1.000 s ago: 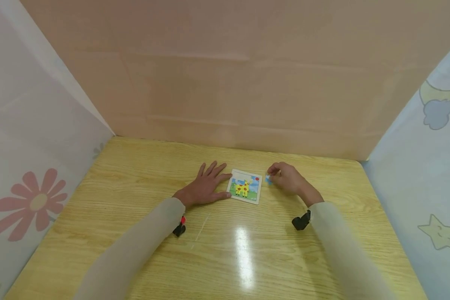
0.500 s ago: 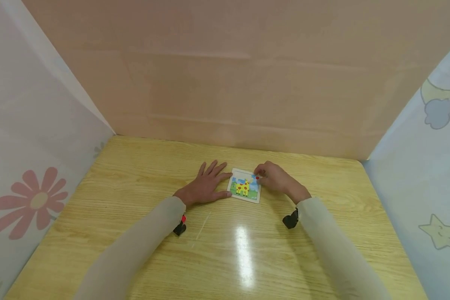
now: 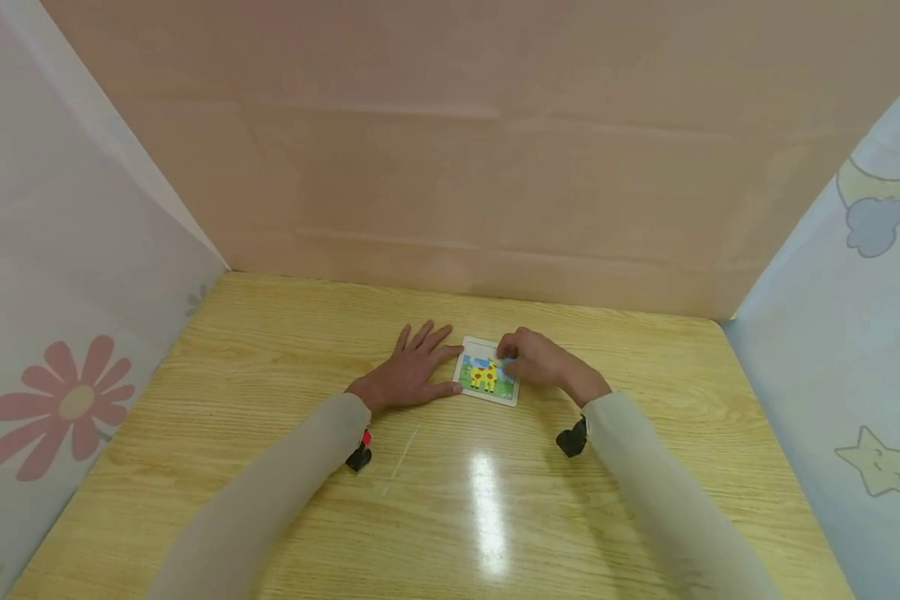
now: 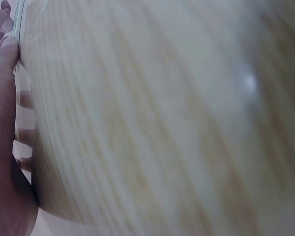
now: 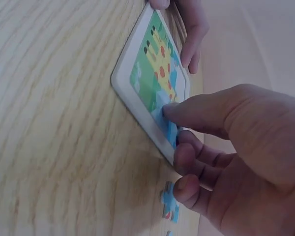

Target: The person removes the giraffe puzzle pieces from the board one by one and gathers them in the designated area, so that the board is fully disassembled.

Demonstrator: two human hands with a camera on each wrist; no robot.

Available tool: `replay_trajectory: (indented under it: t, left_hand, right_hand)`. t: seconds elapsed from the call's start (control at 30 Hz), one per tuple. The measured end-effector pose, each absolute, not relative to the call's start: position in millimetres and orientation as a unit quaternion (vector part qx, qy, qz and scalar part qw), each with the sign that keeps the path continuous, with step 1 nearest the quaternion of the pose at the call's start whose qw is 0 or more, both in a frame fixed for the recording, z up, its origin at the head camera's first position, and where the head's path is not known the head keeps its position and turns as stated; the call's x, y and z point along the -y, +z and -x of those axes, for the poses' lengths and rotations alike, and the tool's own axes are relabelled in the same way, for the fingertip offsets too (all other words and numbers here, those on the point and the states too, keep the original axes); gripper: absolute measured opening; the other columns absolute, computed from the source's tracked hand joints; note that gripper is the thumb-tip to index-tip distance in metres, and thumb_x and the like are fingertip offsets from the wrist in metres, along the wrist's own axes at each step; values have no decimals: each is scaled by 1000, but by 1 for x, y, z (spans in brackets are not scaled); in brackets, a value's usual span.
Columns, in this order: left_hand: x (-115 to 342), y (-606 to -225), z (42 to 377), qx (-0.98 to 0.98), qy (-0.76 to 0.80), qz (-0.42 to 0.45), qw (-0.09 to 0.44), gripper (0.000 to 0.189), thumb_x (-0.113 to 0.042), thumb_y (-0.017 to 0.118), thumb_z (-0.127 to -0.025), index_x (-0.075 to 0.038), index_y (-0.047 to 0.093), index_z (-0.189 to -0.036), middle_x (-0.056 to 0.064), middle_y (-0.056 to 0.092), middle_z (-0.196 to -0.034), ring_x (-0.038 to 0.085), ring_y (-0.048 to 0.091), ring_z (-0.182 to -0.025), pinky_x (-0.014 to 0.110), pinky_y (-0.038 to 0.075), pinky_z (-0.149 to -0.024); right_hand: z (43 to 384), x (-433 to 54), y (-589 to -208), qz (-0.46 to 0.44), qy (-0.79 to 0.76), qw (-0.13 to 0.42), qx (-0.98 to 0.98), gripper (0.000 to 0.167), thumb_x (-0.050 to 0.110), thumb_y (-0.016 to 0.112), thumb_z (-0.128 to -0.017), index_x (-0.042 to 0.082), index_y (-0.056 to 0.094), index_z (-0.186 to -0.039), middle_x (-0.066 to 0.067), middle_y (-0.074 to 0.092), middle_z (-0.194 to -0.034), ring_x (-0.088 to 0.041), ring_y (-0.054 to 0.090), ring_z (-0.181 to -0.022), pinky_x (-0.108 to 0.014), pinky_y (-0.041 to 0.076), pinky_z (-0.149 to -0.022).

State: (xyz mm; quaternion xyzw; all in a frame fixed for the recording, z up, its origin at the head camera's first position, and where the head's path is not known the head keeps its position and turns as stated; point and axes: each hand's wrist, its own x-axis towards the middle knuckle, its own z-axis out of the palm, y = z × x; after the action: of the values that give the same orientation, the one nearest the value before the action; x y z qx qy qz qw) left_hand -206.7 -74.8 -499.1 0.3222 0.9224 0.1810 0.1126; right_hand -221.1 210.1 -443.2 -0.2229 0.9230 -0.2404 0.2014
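A white-rimmed jigsaw puzzle tray [image 3: 487,397] with a yellow, red-spotted giraffe picture lies on the table. My left hand [image 3: 408,377] is spread flat to its left, with the thumb and little finger at the tray's left edge. My right hand [image 3: 543,362] is over the tray's right side, its fingers curled. In the right wrist view, the thumb [image 5: 199,113] presses on a light blue puzzle piece [image 5: 160,105] at the picture's sky; the index fingertip is hidden behind it. A loose blue puzzle piece [image 5: 169,204] with a red patch lies on the table beyond the tray, below the other fingers.
The wooden table [image 3: 330,517] runs back to a brown paper-like panel [image 3: 450,183]. Patterned pale sheets, one with a pink flower [image 3: 63,408] and one with a star [image 3: 881,462], flank it left and right. Another small blue piece [image 5: 170,233] shows at the right wrist view's lower edge.
My right hand has moved left from the loose pieces beside the tray to over its right side, covering the red dot in the corner. My left hand has stayed in place.
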Motion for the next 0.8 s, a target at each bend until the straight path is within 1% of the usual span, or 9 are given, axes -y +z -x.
replay_trajectory:
  t: [0.13,0.27,0.47,0.6,0.7,0.8]
  left_hand:
    - [74,-497,205,-922,184,-322,112,77,-71,50,-104,-30,35,-168,6,7,-183,39,-3,-170,70,-3,-132]
    - [73,-497,205,-922,185,-322,110,76,-70,50,-104,-30,36,-168,6,8,-183,39,-2,-170,70,-3,-132]
    - [74,-497,205,-922,187,-321,109,77,-69,52,-104,-29,37,-167,7,9,-183,40,-1,-170,71,-3,-132]
    - [73,-497,205,-923,182,-321,106,77,-70,51,-103,-29,37,-167,7,9,-183,39,-1,-170,71,-3,-132]
    - [73,-498,205,-923,181,-321,106,77,-70,50,-103,-30,37,-167,6,9,-183,39,-1,-170,71,-2,-132]
    - [74,-498,205,-923,181,-323,107,77,-71,50,-103,-29,36,-167,6,9,-183,39,-1,-170,71,-2,-132]
  right_hand:
    - [223,-207,-442,218,-236,219,-922,20,6,68,-100,1,71,-120,-16,70,-114,-25,60,-99,-45,54,-94]
    - [223,-207,-441,225,-227,216,-923,18,5,69,-101,1,70,-118,-17,66,-115,-26,58,-100,-44,53,-93]
    - [222,-207,-441,223,-214,201,-930,11,9,72,-101,8,70,-111,-17,56,-120,-27,55,-102,-44,52,-93]
    - [220,-207,-443,222,-215,193,-931,8,9,73,-101,11,70,-108,-15,55,-121,-26,55,-102,-43,52,-93]
    - [220,-207,-445,221,-225,181,-931,11,6,71,-100,9,69,-111,-16,57,-120,-27,57,-102,-45,53,-94]
    - [219,-208,-444,202,-251,170,-931,17,3,69,-100,5,66,-117,-18,60,-122,-29,59,-105,-47,53,-97]
